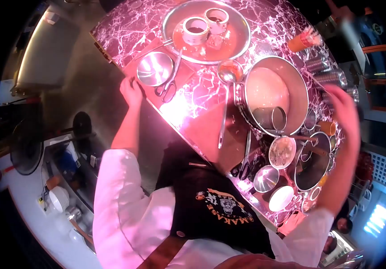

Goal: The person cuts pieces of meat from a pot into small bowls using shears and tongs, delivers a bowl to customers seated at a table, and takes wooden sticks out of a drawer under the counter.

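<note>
My left hand (131, 91) is at the table's left edge, beside a shiny steel bowl (155, 68) and scissors (169, 89). Its fingers are curled together; what they hold, if anything, is hidden. On the right, my right hand (343, 106) is raised beside steel containers (332, 79), fingers bent and blurred. A thin line runs from it toward the large pot (299, 85), too faint to identify. The pot holds pale contents and a small metal cup (279, 118). A long-handled ladle (226, 110) lies left of the pot.
A wide steel tray (168, 38) at the back holds two patterned round containers (195, 31). Near the right side are a dark pan (313, 168), a bowl of pale food (282, 153), a steel bowl (266, 179), a white bowl (281, 198) and an orange cup (297, 44).
</note>
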Motion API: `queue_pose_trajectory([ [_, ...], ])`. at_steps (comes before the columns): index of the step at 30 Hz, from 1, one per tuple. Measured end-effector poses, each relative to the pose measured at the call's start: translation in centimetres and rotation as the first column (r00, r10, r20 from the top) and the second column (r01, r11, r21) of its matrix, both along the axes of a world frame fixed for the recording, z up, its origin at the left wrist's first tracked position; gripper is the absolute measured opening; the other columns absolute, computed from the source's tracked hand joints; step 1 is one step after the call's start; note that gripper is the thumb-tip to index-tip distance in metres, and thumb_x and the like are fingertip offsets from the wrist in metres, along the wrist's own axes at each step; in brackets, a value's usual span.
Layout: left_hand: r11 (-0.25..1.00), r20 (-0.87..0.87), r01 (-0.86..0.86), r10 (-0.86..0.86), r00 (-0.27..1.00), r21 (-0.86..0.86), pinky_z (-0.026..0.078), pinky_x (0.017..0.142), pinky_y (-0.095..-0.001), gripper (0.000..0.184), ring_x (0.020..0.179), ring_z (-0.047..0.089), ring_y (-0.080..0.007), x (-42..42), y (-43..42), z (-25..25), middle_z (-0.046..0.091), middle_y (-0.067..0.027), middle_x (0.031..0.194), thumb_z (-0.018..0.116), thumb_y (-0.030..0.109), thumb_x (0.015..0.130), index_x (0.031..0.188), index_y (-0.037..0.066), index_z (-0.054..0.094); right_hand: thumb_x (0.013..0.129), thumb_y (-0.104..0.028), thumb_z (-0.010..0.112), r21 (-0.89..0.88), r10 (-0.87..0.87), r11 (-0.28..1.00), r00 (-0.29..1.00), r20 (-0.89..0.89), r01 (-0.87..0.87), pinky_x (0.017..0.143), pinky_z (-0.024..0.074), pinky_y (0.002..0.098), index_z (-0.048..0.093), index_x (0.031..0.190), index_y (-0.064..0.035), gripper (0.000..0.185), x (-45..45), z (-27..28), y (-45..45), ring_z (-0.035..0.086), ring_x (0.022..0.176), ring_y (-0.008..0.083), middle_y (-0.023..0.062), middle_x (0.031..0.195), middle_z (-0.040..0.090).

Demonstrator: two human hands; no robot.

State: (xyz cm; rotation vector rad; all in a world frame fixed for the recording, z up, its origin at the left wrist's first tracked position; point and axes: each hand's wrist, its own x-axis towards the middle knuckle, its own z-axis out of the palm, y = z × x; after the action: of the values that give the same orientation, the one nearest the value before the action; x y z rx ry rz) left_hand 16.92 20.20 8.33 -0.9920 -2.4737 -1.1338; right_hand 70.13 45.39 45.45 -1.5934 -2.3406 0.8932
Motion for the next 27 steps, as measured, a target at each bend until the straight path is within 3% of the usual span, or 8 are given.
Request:
queue_pose_trajectory([
  [6,0.989,0.010,-0.016,0.018,1.000,-0.148,0.034,0.097,-0.0420,0.019,0.114,0.046,-0.0305,-3.2,3.6,-1.8,0.056,-0.0102,0.116,0.058,0.017,0.085,0.102,0.013,0.065,0.085,-0.028,0.053,-0.010,0.226,0.972,0.928,0.295,-0.234,0.085,0.0481,0.0403,0.068,0.099,-0.0045,0.031,-27.3,-21.1,12.8,0.062,0.096,0.0352,0.0211,0.100,0.064],
  [11,0.991,0.056,-0.061,0.067,0.996,-0.116,0.032,0.095,-0.0404,0.013,0.110,0.046,-0.0294,-3.5,4.2,-2.1,0.057,-0.0075,0.111,0.061,0.018,0.084,0.095,0.014,0.068,0.074,-0.014,0.053,-0.113,0.319,0.941,0.724,0.612,-0.319,0.081,0.0496,0.0426,0.070,0.082,0.0007,0.024,-36.5,-32.4,18.2,0.063,0.092,0.0375,0.0248,0.095,0.064],
  [13,0.995,0.079,-0.053,0.059,0.995,-0.080,0.034,0.095,-0.0405,0.013,0.109,0.047,-0.0295,-3.6,4.1,-2.1,0.058,-0.0081,0.109,0.063,0.016,0.083,0.095,0.015,0.068,0.072,-0.012,0.055,-0.252,0.551,0.761,0.391,0.738,-0.597,0.069,0.0517,0.0410,0.071,0.075,-0.0024,0.019,-35.8,-36.7,19.4,0.066,0.077,0.0336,0.0213,0.082,0.066],
  [16,0.999,0.092,-0.041,0.043,0.995,-0.029,0.034,0.094,-0.0413,0.014,0.108,0.047,-0.0299,-4.0,4.4,-2.3,0.058,-0.0091,0.109,0.063,0.015,0.083,0.096,0.014,0.068,0.069,-0.012,0.056,-0.425,0.665,0.656,0.212,0.716,-0.623,0.078,0.0500,0.0422,0.070,0.080,0.0010,0.023,-34.9,-36.6,17.8,0.064,0.091,0.0373,0.0238,0.093,0.065],
  [18,0.999,0.081,-0.026,0.029,0.996,-0.044,0.034,0.094,-0.0415,0.014,0.108,0.046,-0.0305,-4.0,4.2,-2.1,0.057,-0.0099,0.109,0.062,0.015,0.084,0.096,0.013,0.067,0.075,-0.011,0.056,-0.035,0.183,0.980,0.821,0.540,-0.195,0.070,0.0502,0.0429,0.070,0.083,0.0011,0.020,-31.2,-40.6,15.5,0.066,0.084,0.0358,0.0236,0.089,0.066],
  [19,0.998,0.081,-0.021,0.026,0.996,-0.066,0.033,0.094,-0.0417,0.015,0.108,0.046,-0.0311,-3.9,4.2,-1.9,0.057,-0.0105,0.110,0.061,0.016,0.084,0.097,0.013,0.067,0.079,-0.011,0.054,-0.081,-0.106,0.987,0.935,0.338,0.141,0.065,0.0494,0.0424,0.069,0.084,0.0007,0.020,-31.6,-38.8,13.3,0.066,0.078,0.0335,0.0222,0.083,0.066],
  [20,0.999,0.079,-0.006,0.010,0.997,-0.054,0.033,0.094,-0.0417,0.015,0.108,0.046,-0.0311,-3.9,4.2,-1.8,0.057,-0.0105,0.110,0.061,0.016,0.084,0.097,0.013,0.067,0.083,-0.011,0.052,-0.201,-0.417,0.876,0.898,0.139,0.438,0.060,0.0485,0.0419,0.069,0.086,0.0003,0.021,-32.6,-36.6,10.1,0.066,0.072,0.0312,0.0208,0.076,0.065],
  [27,0.998,0.125,-0.027,0.035,0.992,-0.060,0.030,0.097,-0.0452,0.016,0.113,0.044,-0.0311,-3.6,4.3,-1.9,0.054,-0.0097,0.116,0.061,0.014,0.083,0.098,0.014,0.065,0.089,-0.011,0.047,-0.301,-0.560,0.821,0.785,-0.263,0.485,0.046,0.0405,0.0323,0.068,0.086,-0.0035,0.023,-31.4,-32.6,4.1,0.054,0.055,0.0170,0.0076,0.072,0.064],
])
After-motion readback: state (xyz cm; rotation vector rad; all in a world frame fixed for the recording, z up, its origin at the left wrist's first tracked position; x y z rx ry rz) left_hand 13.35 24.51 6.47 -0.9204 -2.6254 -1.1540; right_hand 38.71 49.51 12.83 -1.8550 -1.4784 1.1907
